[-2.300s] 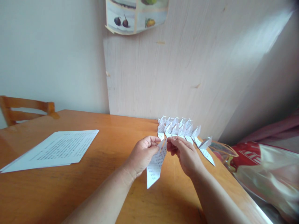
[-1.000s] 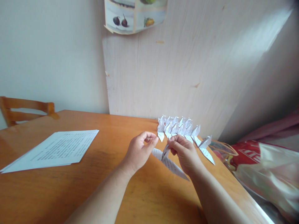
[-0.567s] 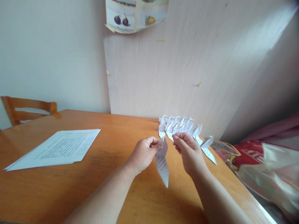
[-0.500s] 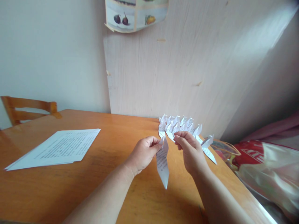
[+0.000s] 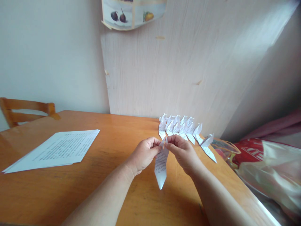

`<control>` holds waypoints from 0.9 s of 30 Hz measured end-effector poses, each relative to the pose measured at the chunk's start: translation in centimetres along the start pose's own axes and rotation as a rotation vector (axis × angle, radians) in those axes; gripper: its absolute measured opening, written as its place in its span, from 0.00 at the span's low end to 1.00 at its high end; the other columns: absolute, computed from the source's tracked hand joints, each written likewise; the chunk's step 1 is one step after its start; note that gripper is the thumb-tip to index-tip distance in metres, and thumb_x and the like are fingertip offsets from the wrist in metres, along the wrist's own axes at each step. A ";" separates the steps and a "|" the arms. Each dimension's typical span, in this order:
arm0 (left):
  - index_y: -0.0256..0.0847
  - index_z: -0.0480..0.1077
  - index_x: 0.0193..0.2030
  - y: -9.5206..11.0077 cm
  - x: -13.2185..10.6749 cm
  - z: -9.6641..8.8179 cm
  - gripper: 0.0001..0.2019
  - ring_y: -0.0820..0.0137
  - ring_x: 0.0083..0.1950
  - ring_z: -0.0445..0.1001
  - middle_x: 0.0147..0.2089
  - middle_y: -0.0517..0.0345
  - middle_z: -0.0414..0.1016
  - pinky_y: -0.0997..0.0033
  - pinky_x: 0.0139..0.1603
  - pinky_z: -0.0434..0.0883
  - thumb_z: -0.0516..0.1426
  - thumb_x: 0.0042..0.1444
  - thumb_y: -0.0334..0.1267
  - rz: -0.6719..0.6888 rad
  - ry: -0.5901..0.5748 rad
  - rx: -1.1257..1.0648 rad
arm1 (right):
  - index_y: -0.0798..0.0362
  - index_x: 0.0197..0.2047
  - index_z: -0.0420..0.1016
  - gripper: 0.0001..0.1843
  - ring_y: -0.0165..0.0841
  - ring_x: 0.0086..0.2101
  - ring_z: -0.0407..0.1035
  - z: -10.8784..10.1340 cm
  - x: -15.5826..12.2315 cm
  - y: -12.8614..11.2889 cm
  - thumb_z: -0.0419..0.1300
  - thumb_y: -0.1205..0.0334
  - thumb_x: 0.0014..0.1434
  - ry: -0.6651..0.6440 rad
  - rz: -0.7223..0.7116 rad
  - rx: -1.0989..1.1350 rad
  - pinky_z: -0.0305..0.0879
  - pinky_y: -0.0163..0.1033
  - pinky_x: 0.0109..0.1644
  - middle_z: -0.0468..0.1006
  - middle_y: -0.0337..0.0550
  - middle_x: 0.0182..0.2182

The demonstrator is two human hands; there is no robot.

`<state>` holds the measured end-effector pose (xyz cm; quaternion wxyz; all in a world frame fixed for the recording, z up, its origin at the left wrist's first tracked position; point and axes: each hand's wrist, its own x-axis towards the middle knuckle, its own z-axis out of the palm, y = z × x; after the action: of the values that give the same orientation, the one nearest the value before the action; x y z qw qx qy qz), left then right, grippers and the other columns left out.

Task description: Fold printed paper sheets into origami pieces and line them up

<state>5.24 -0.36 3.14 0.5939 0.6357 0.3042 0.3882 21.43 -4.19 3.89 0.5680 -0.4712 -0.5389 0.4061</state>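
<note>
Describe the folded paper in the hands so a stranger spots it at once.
On the orange wooden table, find the row of folded paper pieces at its far edge. Before it, the left hand and right hand pinch one long folded paper by its top. Unlike the rest, it hangs point-down above the table.

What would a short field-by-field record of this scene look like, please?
Hands: left hand and right hand both pinch the top of the folded paper piece
Held paper: printed, hangs point down over the table
Behind hands: row of folded paper pieces on the table
Left side: stack of printed sheets; chair beyond
Right side: plastic bag beside the table edge
</note>
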 end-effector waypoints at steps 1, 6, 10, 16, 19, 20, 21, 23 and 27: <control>0.36 0.71 0.38 0.0 0.0 0.0 0.08 0.74 0.33 0.66 0.33 0.58 0.73 0.72 0.35 0.64 0.60 0.58 0.39 -0.001 0.000 0.001 | 0.52 0.34 0.71 0.10 0.29 0.28 0.60 0.0 0.0 0.0 0.65 0.56 0.55 0.003 -0.002 -0.009 0.55 0.37 0.33 0.71 0.36 0.27; 0.36 0.72 0.38 0.0 0.0 0.2 0.08 0.73 0.33 0.67 0.34 0.58 0.73 0.72 0.35 0.64 0.59 0.58 0.40 -0.009 0.001 0.023 | 0.52 0.31 0.71 0.12 0.29 0.27 0.59 -0.1 0.0 0.2 0.65 0.53 0.56 0.032 -0.031 -0.036 0.53 0.37 0.32 0.69 0.36 0.24; 0.37 0.71 0.38 0.0 -0.1 0.2 0.09 0.74 0.32 0.66 0.33 0.59 0.72 0.73 0.34 0.63 0.59 0.59 0.42 0.000 0.005 0.028 | 0.52 0.30 0.71 0.12 0.29 0.27 0.60 -0.2 0.1 0.4 0.65 0.54 0.57 0.024 -0.065 -0.011 0.54 0.38 0.32 0.70 0.37 0.25; 0.37 0.71 0.35 0.3 -0.1 0.2 0.09 0.75 0.30 0.64 0.30 0.61 0.69 0.73 0.33 0.63 0.60 0.58 0.42 0.017 0.010 0.026 | 0.52 0.33 0.73 0.10 0.28 0.27 0.58 -0.2 0.1 0.4 0.65 0.55 0.57 0.050 -0.080 -0.040 0.53 0.37 0.31 0.70 0.35 0.25; 0.37 0.71 0.35 0.5 -0.2 0.3 0.08 0.75 0.30 0.64 0.30 0.61 0.70 0.73 0.33 0.63 0.60 0.57 0.41 0.012 -0.009 0.005 | 0.51 0.32 0.73 0.10 0.29 0.27 0.59 -0.1 0.1 0.3 0.63 0.55 0.59 0.082 -0.091 -0.056 0.55 0.37 0.31 0.70 0.35 0.24; 0.37 0.71 0.35 0.5 -0.3 0.3 0.08 0.75 0.30 0.64 0.30 0.61 0.70 0.73 0.33 0.63 0.60 0.57 0.40 0.010 -0.014 -0.001 | 0.51 0.32 0.73 0.10 0.29 0.27 0.60 -0.1 0.1 0.2 0.63 0.55 0.59 0.085 -0.088 -0.062 0.55 0.37 0.32 0.70 0.35 0.23; 0.37 0.72 0.35 0.6 -0.3 0.3 0.08 0.75 0.30 0.64 0.31 0.61 0.70 0.73 0.33 0.63 0.61 0.57 0.40 0.004 -0.017 -0.005 | 0.51 0.32 0.73 0.10 0.29 0.27 0.60 -0.1 0.0 0.1 0.63 0.55 0.59 0.082 -0.084 -0.067 0.56 0.37 0.32 0.70 0.35 0.23; 0.37 0.72 0.36 0.6 -0.3 0.3 0.08 0.75 0.30 0.64 0.31 0.61 0.70 0.73 0.33 0.63 0.61 0.57 0.41 -0.012 -0.019 -0.015 | 0.51 0.32 0.74 0.10 0.30 0.28 0.61 -0.2 0.0 -0.1 0.62 0.54 0.60 0.074 -0.075 -0.082 0.56 0.37 0.33 0.71 0.36 0.24; 0.37 0.72 0.36 0.4 -0.2 0.2 0.09 0.76 0.30 0.64 0.32 0.61 0.70 0.73 0.33 0.62 0.62 0.56 0.41 -0.053 -0.019 -0.038 | 0.51 0.33 0.77 0.12 0.33 0.31 0.65 -0.6 -0.1 -0.6 0.59 0.53 0.61 0.107 -0.040 -0.097 0.57 0.39 0.35 0.74 0.40 0.28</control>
<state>5.27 -0.69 3.51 0.6190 0.6196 0.3077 0.3719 22.01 -4.49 4.48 0.5807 -0.5083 -0.5360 0.3423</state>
